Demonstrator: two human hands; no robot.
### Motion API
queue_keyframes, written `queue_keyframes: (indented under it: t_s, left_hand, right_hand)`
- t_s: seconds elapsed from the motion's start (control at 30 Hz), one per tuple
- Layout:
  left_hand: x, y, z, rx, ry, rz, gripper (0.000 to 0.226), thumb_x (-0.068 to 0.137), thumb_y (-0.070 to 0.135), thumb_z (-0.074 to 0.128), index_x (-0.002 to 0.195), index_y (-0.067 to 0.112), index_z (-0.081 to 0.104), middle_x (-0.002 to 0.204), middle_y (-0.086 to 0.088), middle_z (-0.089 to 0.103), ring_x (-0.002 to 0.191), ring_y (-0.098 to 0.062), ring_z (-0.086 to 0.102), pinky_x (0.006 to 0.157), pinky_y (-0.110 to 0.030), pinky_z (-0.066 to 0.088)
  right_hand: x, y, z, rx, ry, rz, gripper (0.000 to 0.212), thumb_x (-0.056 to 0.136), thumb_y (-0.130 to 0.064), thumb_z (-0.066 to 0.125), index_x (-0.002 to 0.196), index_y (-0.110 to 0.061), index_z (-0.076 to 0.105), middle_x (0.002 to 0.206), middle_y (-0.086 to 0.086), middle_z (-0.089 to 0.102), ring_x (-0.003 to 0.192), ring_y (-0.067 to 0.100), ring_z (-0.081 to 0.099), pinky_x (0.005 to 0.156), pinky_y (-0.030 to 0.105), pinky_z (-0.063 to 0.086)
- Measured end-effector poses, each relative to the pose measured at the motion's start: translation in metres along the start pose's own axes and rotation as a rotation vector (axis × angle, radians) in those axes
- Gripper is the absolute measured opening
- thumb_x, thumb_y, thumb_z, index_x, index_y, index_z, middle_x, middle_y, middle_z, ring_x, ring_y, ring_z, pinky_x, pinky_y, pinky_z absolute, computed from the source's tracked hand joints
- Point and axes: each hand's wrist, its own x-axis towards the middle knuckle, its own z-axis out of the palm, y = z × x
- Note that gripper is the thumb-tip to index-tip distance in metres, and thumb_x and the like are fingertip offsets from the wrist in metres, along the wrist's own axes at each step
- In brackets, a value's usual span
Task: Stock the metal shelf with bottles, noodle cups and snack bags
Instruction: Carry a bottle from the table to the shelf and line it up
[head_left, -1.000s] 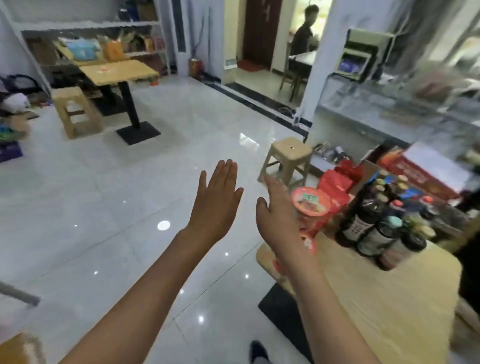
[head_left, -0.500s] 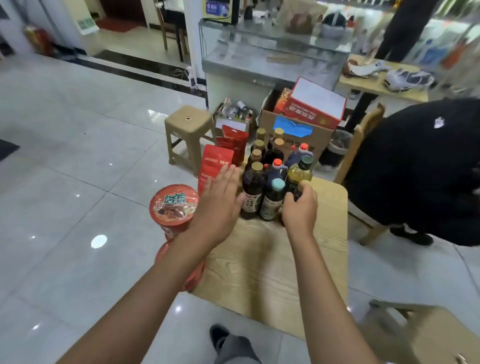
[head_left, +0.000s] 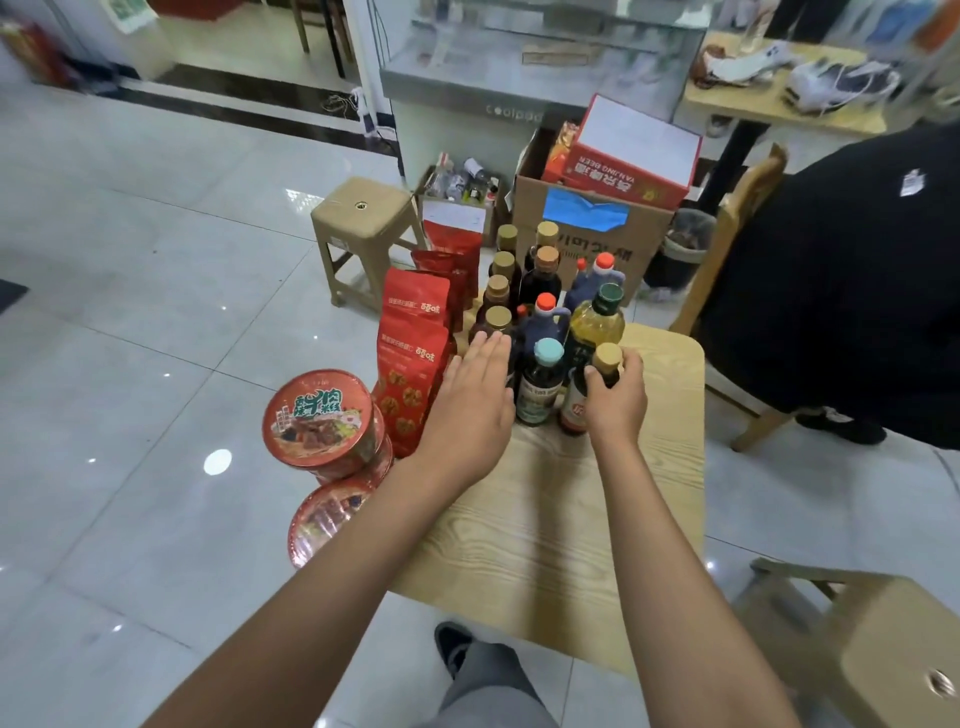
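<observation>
Furthest to the left of both hands, the noodle cups (head_left: 318, 415) stand stacked at the worktop's (head_left: 561, 525) near-left corner, with the red snack bags (head_left: 413, 358) just beyond them, upright in a row running away from the person.

The left hand (head_left: 470, 405) has come in from mid-air a second ago and now lies flat, fingers straight and together. It sits just right of the nearest snack bag, and its fingertips (head_left: 491, 343) reach the base of the cluster of bottles (head_left: 540, 312). It grips nothing; whether it actually touches a bottle I cannot tell.

Between the hands stands a dark bottle with a pale blue cap (head_left: 540, 384).

The right hand (head_left: 615, 395) has changed more. Half a second ago it was only reaching the front row; now its fingers and thumb are curled round the neck of a gold-capped bottle (head_left: 597, 387), the nearest one on the right side of the group. The bottle is upright with its base on the worktop.

That suggests the stocking cycle is at its pick-up step: one bottle is secured and, I judge, about to be lifted, while the left hand looks ready to take a second. The metal shelf is not in view here, so the person will have to turn away from the worktop to place anything.

To the right of the right hand, another person in black (head_left: 831, 291) sits close by.
</observation>
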Motion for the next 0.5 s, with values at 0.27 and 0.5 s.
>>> queue_keyframes:
  t_s: [0.27,0.5]
  left_hand:
    - [0.001,0.013,0.006,-0.08,-0.032,0.019,0.056,0.102,0.011,0.035,0.155,0.011,0.015,0.161,-0.003,0.019,0.15,-0.013,0.005,0.123,-0.036,0.008]
    - [-0.007,0.023,0.002,-0.18,-0.05,0.029,0.054,0.103,0.013,0.038,0.154,0.012,0.021,0.16,-0.005,0.023,0.15,-0.013,0.009,0.122,-0.033,0.014]
  right_hand:
    - [-0.013,0.009,-0.023,0.056,-0.021,-0.06,0.033,0.091,-0.016,0.066,0.119,-0.026,0.052,0.109,-0.01,0.062,0.105,0.014,0.061,0.091,0.033,0.052]
    - [-0.051,-0.05,-0.065,0.176,0.098,-0.213,0.033,0.09,-0.019,0.068,0.119,-0.027,0.053,0.117,-0.012,0.059,0.103,-0.004,0.055,0.09,0.019,0.046]
